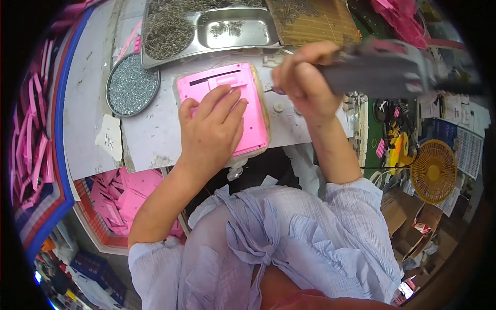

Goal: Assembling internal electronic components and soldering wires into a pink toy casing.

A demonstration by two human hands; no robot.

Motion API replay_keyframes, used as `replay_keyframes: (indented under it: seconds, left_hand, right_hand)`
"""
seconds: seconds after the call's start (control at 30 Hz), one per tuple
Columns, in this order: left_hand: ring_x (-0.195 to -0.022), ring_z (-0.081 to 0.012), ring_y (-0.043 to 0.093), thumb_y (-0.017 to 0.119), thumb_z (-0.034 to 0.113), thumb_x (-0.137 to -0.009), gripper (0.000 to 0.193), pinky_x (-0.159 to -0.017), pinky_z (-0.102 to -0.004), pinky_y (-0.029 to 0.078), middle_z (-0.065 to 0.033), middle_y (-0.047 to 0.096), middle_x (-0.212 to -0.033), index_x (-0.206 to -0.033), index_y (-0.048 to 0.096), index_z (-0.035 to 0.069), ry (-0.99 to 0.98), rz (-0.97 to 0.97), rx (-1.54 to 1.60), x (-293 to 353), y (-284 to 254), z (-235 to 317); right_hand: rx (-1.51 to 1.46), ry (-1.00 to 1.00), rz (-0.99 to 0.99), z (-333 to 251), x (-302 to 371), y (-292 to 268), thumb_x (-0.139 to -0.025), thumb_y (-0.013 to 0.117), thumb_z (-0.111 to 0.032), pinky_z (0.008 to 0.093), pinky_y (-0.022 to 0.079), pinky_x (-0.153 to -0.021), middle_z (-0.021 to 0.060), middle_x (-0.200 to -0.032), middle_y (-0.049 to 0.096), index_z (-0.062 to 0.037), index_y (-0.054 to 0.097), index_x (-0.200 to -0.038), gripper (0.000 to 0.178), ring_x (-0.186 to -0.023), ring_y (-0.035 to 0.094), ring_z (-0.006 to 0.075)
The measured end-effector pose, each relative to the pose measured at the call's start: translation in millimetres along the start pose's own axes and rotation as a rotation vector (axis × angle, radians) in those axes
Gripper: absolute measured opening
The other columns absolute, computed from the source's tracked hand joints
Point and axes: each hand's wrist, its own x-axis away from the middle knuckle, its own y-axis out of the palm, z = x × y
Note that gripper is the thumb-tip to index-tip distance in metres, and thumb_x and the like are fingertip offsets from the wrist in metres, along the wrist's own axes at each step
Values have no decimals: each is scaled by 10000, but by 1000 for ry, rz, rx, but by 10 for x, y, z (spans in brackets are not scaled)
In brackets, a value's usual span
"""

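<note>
A pink plastic housing (251,124) lies on a wrapped pad (263,116) in front of me. It has a long dark slot near its far edge and small holes. My left hand (212,121) rests flat on it with fingers spread, covering its middle and left side. To the right, my right hand (310,77) is closed round a dark grey electric screwdriver (377,70), smeared by motion. The tool points left, its thin tip (276,90) just right of the housing and apart from it.
A round dish of small silvery screws (133,85) stands at the left. Behind are a steel tray (237,44) with small metal parts and a wooden board (315,23). Pink pieces fill a crate (85,219) below the table. An orange round fan (434,170) is at right.
</note>
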Motion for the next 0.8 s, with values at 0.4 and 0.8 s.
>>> replay_keyframes:
  seconds: [0.4, 0.8]
  left_hand:
    - [-1275, -180, 568, 751, 161, -797, 366, -1018, -472, 298, 17, 677, -1262, -1162, 726, 155, 33, 50, -54, 62, 125, -98]
    - [-1326, -340, 491, 759, 258, -833, 327, -1061, -530, 339, -117, 570, -1390, -1115, 701, 102, -95, 119, 118, -242, 151, -417]
  right_hand:
    - [195, -11, -173, -81, 141, 1, -984, 624, -127, 329, 425, -511, 55, -619, 495, -50, 462, -927, 188, -526, 459, 152]
    - [104, -39, -121, -502, 178, 206, -1005, 631, -247, 359, 437, -572, 3, -611, 427, -48, 537, -1064, 227, -557, 453, 153]
